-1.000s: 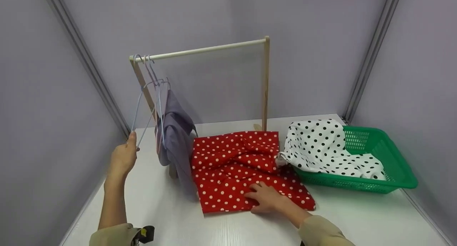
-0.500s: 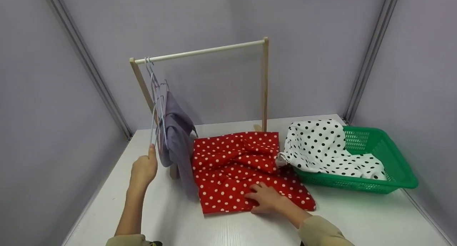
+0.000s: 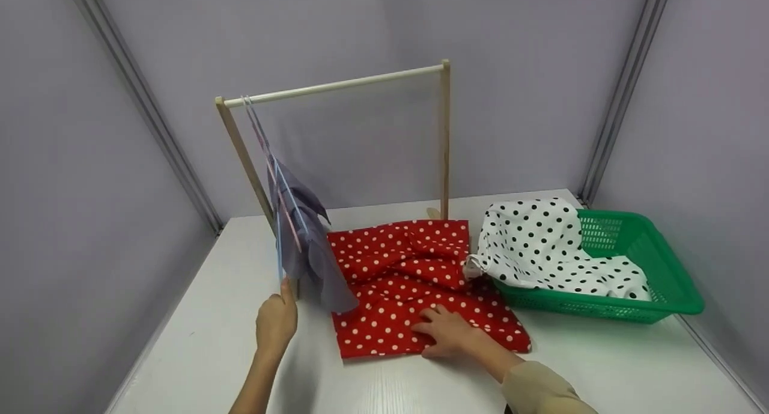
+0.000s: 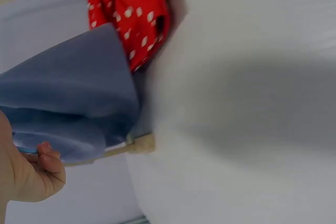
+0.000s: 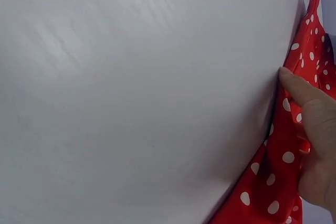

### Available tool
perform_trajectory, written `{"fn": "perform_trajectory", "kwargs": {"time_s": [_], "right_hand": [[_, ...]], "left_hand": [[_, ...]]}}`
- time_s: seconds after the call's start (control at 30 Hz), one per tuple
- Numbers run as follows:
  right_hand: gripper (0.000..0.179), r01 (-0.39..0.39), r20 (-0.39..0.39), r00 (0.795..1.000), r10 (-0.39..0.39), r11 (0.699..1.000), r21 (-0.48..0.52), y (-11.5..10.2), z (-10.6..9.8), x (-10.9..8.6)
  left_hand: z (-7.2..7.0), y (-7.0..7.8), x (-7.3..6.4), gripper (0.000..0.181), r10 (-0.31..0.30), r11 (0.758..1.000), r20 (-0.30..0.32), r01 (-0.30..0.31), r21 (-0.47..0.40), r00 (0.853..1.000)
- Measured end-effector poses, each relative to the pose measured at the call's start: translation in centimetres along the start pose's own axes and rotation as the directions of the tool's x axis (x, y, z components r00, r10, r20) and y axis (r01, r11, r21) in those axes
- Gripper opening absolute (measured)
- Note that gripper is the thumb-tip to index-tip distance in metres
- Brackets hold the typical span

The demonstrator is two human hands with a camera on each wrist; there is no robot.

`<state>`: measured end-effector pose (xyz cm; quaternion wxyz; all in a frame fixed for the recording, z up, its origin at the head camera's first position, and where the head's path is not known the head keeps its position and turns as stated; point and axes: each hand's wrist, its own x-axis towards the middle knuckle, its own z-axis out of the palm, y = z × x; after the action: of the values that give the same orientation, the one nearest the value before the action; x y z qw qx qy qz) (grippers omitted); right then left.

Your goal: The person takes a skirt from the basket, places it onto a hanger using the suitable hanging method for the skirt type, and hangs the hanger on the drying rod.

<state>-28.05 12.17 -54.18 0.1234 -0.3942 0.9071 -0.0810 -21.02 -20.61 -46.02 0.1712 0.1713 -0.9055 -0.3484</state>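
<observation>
In the head view my left hand (image 3: 277, 319) pinches the lower end of a light blue clothes hanger (image 3: 279, 246). That hanger slants up beside a pink hanger (image 3: 291, 222) and a grey-purple garment (image 3: 330, 282) at the rack's left end. Whether its hook sits on the rod cannot be made out. In the left wrist view the garment (image 4: 79, 87) hangs right beside the curled fingers. My right hand (image 3: 447, 333) rests with spread fingers on the front edge of a red cloth with white dots (image 3: 384, 324), which lies rumpled on the table.
A small clothes rack with a pale rod (image 3: 336, 88) and wooden posts stands at the back. To the right, a green basket (image 3: 667, 264) holds a white cloth with black dots (image 3: 534, 240), part of which hangs over its side. Walls enclose the white table (image 3: 198, 306).
My left hand has moved right and down with the light blue hanger. The hangers and grey-purple garment now tilt, and the garment's lower edge lies over the red cloth. The right hand stays put.
</observation>
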Motion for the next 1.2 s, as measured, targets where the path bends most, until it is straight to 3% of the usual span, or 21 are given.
{"fn": "perform_trajectory", "kwargs": {"time_s": [0.2, 0.47, 0.6, 0.77, 0.9, 1.03, 1.13, 1.2], "right_hand": [[0.051, 0.001, -0.006, 1.000, -0.001, 1.000, -0.008, -0.1, 0.0, 0.0], [0.051, -0.004, 0.004, 1.000, 0.004, 1.000, -0.015, -0.1, -0.2, 0.0], [0.051, 0.008, -0.004, 1.000, -0.008, 1.000, -0.024, -0.3, -0.1, 0.0], [0.051, 0.005, 0.001, 1.000, -0.005, 1.000, -0.022, -0.2, -0.2, -0.1], [0.050, -0.007, 0.017, 1.000, 0.008, 1.000, -0.016, -0.1, -0.2, 0.0], [0.050, -0.009, 0.028, 1.000, 0.009, 1.000, 0.000, 0.0, -0.2, 0.1], [0.050, -0.011, 0.036, 0.999, 0.011, 1.000, 0.012, -0.1, -0.2, 0.1], [0.050, -0.012, 0.037, 0.999, 0.012, 1.000, 0.011, -0.1, -0.2, 0.1]], "left_hand": [[2.1, -0.3, -1.5, 0.070, -0.035, 0.999, 0.013, 0.035, -0.003, 0.999], [4.5, 0.9, -2.1, 0.067, -0.046, 0.997, 0.087, 0.051, -0.052, 0.995], [4.9, 1.1, -2.1, 0.056, -0.038, 0.998, 0.121, 0.045, -0.052, 0.992], [4.3, 1.1, -1.8, 0.038, -0.094, 0.990, 0.174, 0.111, -0.090, 0.980], [3.4, 1.4, -1.1, 0.033, -0.173, 0.952, 0.183, 0.212, -0.223, 0.968], [2.4, 1.7, 0.1, 0.046, -0.229, 0.888, 0.173, 0.278, -0.366, 0.958], [1.5, 1.9, 1.0, 0.053, -0.259, 0.859, 0.165, 0.305, -0.412, 0.952], [1.0, 2.0, 1.5, 0.043, -0.280, 0.853, 0.153, 0.319, -0.414, 0.948]]}}
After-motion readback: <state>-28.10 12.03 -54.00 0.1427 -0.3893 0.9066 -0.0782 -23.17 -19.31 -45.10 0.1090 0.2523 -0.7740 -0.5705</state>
